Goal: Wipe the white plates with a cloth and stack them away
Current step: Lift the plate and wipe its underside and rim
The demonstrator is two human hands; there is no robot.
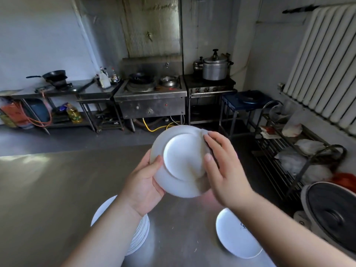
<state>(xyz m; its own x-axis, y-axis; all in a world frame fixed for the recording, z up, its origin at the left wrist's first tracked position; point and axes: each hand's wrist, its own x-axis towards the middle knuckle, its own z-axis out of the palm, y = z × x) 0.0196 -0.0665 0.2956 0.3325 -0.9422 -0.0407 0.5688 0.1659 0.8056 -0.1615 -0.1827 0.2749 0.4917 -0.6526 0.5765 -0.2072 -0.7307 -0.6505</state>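
Aloft, smooth round plate against soft pale cloth

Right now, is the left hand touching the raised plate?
Touching. Head view: left hand grips the plate's rim, thumb pressed on it; right hand holds a cloth against it.

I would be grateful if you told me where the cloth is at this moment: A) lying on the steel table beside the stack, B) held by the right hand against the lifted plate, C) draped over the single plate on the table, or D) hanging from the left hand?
B: the right hand holds the pale cloth against the right side of the plate, which the left hand grips at its left edge.
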